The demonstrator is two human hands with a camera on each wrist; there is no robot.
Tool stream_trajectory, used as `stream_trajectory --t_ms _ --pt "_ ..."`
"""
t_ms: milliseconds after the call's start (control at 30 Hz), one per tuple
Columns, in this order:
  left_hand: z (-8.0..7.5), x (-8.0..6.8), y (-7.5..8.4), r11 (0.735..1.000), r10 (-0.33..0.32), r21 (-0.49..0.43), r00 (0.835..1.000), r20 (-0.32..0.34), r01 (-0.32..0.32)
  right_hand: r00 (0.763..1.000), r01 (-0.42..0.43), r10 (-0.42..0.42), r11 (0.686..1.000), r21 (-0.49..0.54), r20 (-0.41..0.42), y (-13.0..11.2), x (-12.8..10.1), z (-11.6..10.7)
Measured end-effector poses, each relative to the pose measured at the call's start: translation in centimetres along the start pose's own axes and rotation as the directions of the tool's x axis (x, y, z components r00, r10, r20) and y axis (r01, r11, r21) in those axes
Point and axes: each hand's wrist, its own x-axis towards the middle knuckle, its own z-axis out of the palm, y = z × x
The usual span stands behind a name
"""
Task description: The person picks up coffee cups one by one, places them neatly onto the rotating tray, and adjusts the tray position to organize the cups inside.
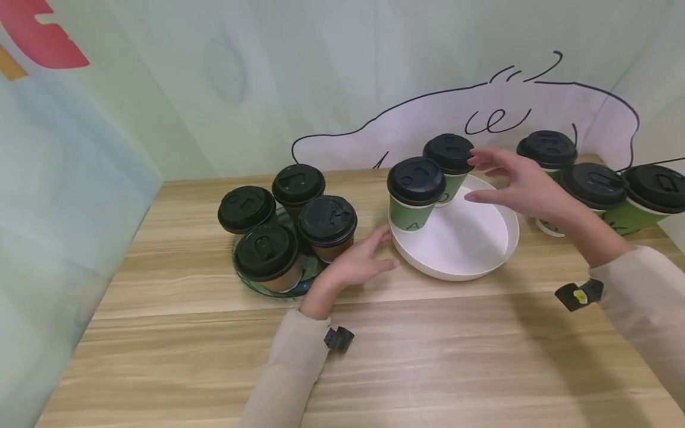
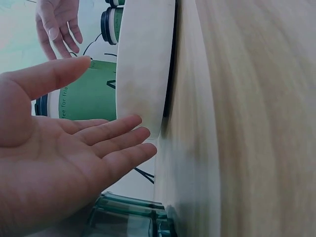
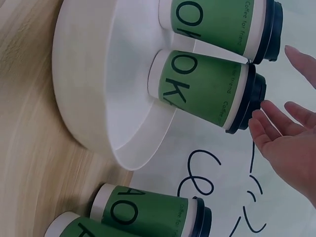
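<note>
Nearest us, our left hand (image 1: 357,263) lies flat on the table (image 1: 374,351), fingers straight and relaxed, tips just beside the white tray (image 1: 481,261) at its eight o'clock; two green cups (image 1: 416,196) stand at the tray's ten to twelve o'clock. Beyond, our right hand (image 1: 516,184) hovers spread, fingertips touching the farther cup's lid (image 1: 449,151), gripping nothing.

Head cam looks down and forward over my whole table (image 1: 214,333). Left wrist cam sits low at tabletop, close, rolled sideways. Right wrist cam close, also rolled. All three share the white tray (image 1: 503,249) (image 2: 143,64) (image 3: 94,98).
</note>
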Motion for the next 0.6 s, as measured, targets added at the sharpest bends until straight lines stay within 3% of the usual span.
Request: stream_trajectory --t_ms 600 --pt "0.0 -0.1 0.1 1.0 0.005 0.006 1.0 0.002 -0.005 0.997 -0.072 0.071 0.996 -0.058 -0.02 3.4 -2.0 -1.9"
